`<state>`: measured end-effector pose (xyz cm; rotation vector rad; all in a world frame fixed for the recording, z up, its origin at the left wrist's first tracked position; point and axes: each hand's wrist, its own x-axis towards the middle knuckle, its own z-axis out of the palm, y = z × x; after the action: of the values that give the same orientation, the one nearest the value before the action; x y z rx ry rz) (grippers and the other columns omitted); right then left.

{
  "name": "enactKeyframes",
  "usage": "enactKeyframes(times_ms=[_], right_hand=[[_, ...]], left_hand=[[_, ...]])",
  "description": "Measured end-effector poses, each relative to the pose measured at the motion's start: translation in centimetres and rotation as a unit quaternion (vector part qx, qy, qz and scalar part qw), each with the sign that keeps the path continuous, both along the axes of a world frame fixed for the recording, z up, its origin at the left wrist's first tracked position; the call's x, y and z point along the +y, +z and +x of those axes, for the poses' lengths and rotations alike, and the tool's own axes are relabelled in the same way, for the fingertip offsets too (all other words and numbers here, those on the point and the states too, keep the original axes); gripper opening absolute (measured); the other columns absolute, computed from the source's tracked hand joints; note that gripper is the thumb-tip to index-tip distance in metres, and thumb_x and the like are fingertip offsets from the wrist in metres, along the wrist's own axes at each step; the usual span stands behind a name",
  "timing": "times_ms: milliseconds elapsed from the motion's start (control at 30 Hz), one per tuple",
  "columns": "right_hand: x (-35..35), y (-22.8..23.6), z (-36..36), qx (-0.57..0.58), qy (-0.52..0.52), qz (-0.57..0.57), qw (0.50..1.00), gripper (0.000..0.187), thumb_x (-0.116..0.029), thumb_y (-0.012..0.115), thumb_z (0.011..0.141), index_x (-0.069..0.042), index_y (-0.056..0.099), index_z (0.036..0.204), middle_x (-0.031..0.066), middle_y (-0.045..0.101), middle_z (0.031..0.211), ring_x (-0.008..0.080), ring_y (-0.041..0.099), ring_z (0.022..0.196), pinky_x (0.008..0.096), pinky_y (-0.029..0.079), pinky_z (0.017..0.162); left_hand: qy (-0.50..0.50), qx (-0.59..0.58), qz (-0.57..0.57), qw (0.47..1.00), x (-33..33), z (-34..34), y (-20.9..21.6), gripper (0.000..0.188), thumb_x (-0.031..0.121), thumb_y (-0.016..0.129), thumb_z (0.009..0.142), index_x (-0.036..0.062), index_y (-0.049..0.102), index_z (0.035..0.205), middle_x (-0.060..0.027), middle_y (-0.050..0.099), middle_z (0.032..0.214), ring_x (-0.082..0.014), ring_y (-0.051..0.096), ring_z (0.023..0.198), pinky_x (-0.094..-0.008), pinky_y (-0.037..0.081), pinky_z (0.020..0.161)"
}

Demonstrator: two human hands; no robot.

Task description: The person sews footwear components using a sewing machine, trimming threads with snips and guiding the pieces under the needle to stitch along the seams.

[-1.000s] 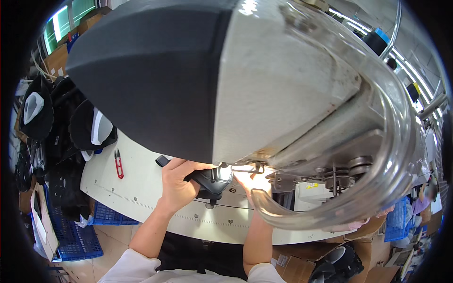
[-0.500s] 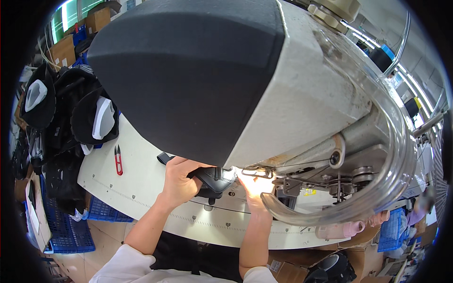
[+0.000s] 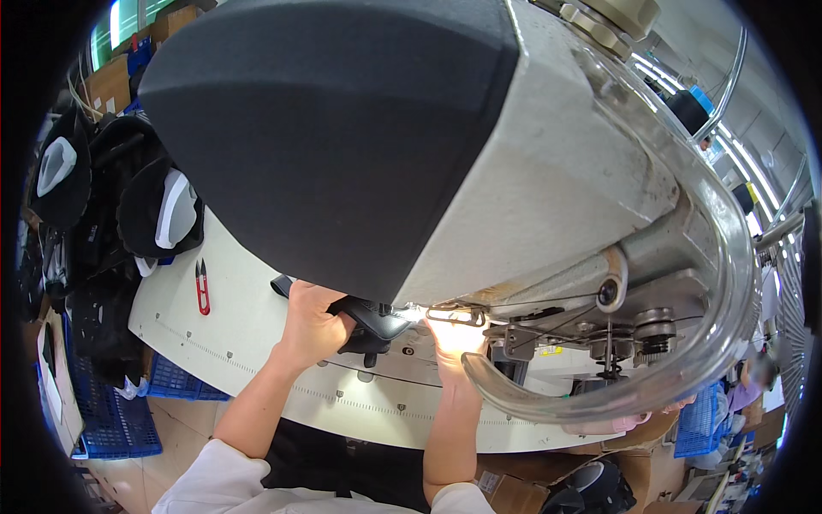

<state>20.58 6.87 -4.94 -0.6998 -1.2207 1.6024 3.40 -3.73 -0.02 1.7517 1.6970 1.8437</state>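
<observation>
Carton (image 3: 516, 496) with black goods (image 3: 606, 495); left grip (image 3: 313, 331) tight on workpiece (image 3: 379, 324), right grip (image 3: 455, 341) closure unclear

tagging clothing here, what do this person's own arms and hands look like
White sleeves end near the elbows; both forearms are bare, no watch or bracelet visible. The left hand and right hand look gloveless, though glare washes out part of the right.

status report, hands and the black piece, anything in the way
Left hand gripping black piece. Right hand near its right end, grip unclear in glare. Machine head blocks view beyond.
</observation>
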Motion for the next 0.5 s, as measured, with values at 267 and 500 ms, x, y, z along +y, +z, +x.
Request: enactKeyframes(times_ms=[267, 500], right_hand=[[-0.4, 1.2, -0.6, 0.055, 0.038, -0.071, 0.995, 0.022, -0.003, 0.077, 0.081, -0.004, 0.062, 0.098, 0.0022, 0.062, 0.092, 0.0124, 0.060, 0.086, 0.0295, 0.051, 0.081], [-1.2, 3.0, -0.8, 0.122, 0.041, -0.140, 0.982, 0.022, -0.004, 0.076, 0.082, -0.004, 0.062, 0.099, 0.0020, 0.062, 0.093, 0.0123, 0.060, 0.086, 0.0294, 0.051, 0.081]], left_hand=[[0.019, 0.006, 0.006, 1.000, 0.7, -0.5, 0.1, 0.044, -0.020, 0.055, 0.052, 0.0004, 0.070, 0.088, -0.0115, 0.067, 0.084, -0.0289, 0.065, 0.080, -0.0304, 0.049, 0.071], [-0.023, -0.004, -0.016, 1.000, 0.8, -0.5, -0.6, 0.049, -0.021, 0.055, 0.053, 0.0008, 0.072, 0.094, -0.0124, 0.069, 0.087, -0.0293, 0.066, 0.084, -0.0300, 0.051, 0.074]])
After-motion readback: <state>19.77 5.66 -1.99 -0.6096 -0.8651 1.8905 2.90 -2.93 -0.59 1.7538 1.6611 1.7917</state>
